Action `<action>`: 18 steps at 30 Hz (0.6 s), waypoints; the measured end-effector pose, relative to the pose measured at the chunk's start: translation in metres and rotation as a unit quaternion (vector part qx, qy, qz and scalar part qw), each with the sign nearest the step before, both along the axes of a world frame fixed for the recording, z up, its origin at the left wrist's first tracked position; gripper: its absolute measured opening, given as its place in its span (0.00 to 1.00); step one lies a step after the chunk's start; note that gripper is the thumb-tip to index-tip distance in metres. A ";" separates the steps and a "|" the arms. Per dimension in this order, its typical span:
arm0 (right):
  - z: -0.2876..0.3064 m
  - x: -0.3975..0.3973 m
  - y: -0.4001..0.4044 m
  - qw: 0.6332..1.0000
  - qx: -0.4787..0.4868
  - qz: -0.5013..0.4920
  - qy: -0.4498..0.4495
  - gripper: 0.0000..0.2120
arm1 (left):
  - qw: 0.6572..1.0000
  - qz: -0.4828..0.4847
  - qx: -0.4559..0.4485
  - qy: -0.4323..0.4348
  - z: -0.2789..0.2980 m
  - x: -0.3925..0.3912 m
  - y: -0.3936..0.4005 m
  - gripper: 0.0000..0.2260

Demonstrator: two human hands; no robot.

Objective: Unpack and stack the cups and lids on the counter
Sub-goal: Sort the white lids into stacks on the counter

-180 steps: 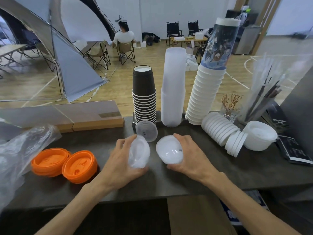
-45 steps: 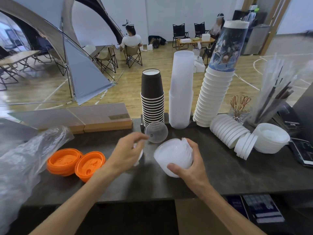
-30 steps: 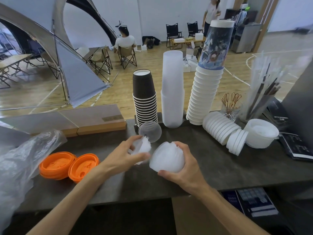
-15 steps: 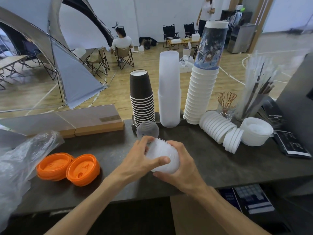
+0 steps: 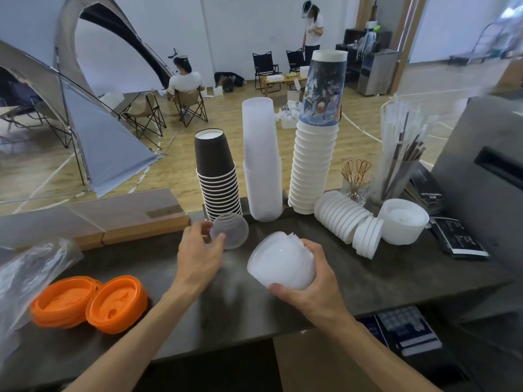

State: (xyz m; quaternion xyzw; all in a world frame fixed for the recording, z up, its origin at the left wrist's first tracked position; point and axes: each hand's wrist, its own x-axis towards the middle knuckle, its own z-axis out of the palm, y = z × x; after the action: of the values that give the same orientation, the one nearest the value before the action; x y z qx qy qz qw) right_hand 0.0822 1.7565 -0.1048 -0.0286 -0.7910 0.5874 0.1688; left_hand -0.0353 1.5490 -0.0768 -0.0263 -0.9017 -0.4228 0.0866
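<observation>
The dark counter point(image 5: 368, 281) runs wide under both hands, its near edge just below the wrists, with bare surface between and in front of them. Beyond the hands stand three upright stacks in a row along the far edge: black cups point(image 5: 216, 176), frosted cups point(image 5: 261, 162) and white cups point(image 5: 314, 159), closing off the room ahead. Right of the right hand a sleeve of white lids point(image 5: 343, 219) lies on its side. Left of the left hand sit two piles of orange lids point(image 5: 90, 302) and a crumpled plastic bag point(image 5: 25, 275).

The right hand point(image 5: 308, 287) grips a nested stack of clear dome lids point(image 5: 278, 264) above the counter, its axis tipped, domes facing left and toward the viewer. The left hand point(image 5: 198, 256), fingers loosely spread, touches a single clear lid point(image 5: 230, 230) leaning on edge against the black cups.
</observation>
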 end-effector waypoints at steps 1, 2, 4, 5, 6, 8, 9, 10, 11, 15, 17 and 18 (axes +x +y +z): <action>-0.001 0.001 0.001 1.000 0.002 -0.001 -0.002 0.40 | 0.999 0.017 -0.026 0.007 -0.006 -0.009 -0.002 0.16; 0.000 0.001 0.002 1.000 0.006 -0.001 -0.004 0.40 | 0.999 0.022 -0.048 0.010 -0.009 -0.018 -0.002 0.18; 0.000 0.002 0.003 1.000 0.010 -0.002 -0.008 0.39 | 0.996 0.018 -0.086 0.024 -0.013 -0.030 0.002 0.18; 0.000 0.002 0.003 1.000 0.009 -0.002 -0.009 0.39 | 0.994 0.017 -0.107 0.033 -0.014 -0.035 0.003 0.17; 0.001 0.002 0.003 1.000 0.009 -0.002 -0.010 0.39 | 0.991 0.016 -0.128 0.039 -0.015 -0.040 0.004 0.16; 0.001 0.002 0.005 1.000 0.011 -0.005 -0.010 0.39 | 0.988 0.009 -0.149 0.048 -0.013 -0.045 0.007 0.09; 0.000 0.002 0.006 1.000 0.014 -0.006 -0.010 0.39 | 0.988 0.005 -0.146 0.050 -0.011 -0.046 0.008 0.04; 0.000 0.002 0.007 1.000 0.017 -0.009 -0.010 0.39 | 0.989 0.000 -0.135 0.052 -0.009 -0.045 0.008 0.03; -0.002 0.002 0.009 1.000 0.020 -0.014 -0.009 0.40 | 0.991 -0.001 -0.119 0.055 -0.006 -0.042 0.008 0.05; -0.005 0.001 0.018 0.998 0.045 -0.038 0.002 0.40 | 1.000 0.001 0.015 -0.007 0.021 -0.015 0.015 0.03; -0.006 -0.001 0.020 0.997 0.062 -0.040 0.013 0.39 | 0.989 -0.016 0.117 -0.094 0.034 0.000 0.023 0.09; -0.006 -0.003 0.019 0.997 0.069 -0.040 0.017 0.40 | 0.975 -0.038 0.172 -0.136 0.038 0.007 0.027 0.12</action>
State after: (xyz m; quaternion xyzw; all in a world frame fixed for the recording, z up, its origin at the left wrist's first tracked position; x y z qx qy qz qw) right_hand 0.0794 1.7754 -0.1107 -0.0384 -0.8251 0.5241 0.2077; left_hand -0.0285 1.5757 -0.0386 0.0122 -0.8171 -0.5742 -0.0496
